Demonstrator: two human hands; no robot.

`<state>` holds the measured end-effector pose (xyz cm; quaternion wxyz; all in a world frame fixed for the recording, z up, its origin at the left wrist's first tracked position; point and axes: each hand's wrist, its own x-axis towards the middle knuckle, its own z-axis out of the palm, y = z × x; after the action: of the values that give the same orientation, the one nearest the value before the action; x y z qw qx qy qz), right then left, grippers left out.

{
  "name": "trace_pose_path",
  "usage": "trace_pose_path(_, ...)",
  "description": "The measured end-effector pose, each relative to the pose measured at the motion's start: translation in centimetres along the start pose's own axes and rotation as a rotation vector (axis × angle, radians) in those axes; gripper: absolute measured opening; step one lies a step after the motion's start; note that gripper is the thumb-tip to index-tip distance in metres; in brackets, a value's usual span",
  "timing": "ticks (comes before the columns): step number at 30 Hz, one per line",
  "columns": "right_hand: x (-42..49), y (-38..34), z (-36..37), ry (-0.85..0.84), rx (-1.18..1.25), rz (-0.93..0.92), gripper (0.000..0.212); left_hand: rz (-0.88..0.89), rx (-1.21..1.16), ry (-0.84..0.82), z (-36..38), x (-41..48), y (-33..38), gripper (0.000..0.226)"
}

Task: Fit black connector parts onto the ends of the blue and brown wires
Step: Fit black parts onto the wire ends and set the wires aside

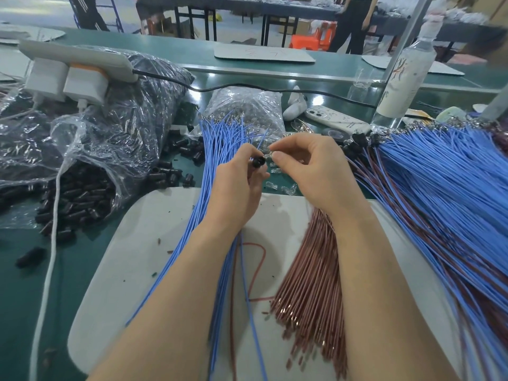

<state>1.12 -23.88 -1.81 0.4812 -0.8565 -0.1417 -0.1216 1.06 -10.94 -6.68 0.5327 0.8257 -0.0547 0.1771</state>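
our left hand pinches a black connector, our right hand pinches something small just beside it, so this fitting looks unfinished; a fitted heap lies right of the grip, loose blue wires and brown wires beneath it.

Workbench, seen through my head-camera feed: the only legible mark is a red hand-drawn figure on the white work board, which reads like a "2". Faint pencil scrawl on the far board and the print on the plastic bottle are illegible to me.
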Motion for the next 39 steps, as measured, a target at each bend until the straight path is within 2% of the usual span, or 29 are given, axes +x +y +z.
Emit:
trace_pose_path(7,-0.03,0.06,0.37,0.027,-0.07,-0.033,0.006,0.018,0.065,-0.013,0.0,0.02,-0.04,0.007)
trace_pose_path(15,0.06,0.24,0.35,0.106,-0.179,-0.046,0.005,0.146,0.232,0.03,0.2,0.07,0.03,0.022)
trace_pose_path(22,0.16,0.52,0.29,0.092,-0.212,-0.036,0.005,0.07,0.379,0.09,0.13,-0.11,0.24,0.016)
trace_pose_path(26,0.19,0.58,0.44,0.071,-0.184,-0.005,0.008,0.035,0.46,0.057,-0.06,-0.14,0.25,0.023)
trace_pose_path(39,0.11,0.18,-0.23,0.112,-0.151,-0.012,0.004,0.015,0.409,-0.034,0.02,-0.13,0.48,0.019)
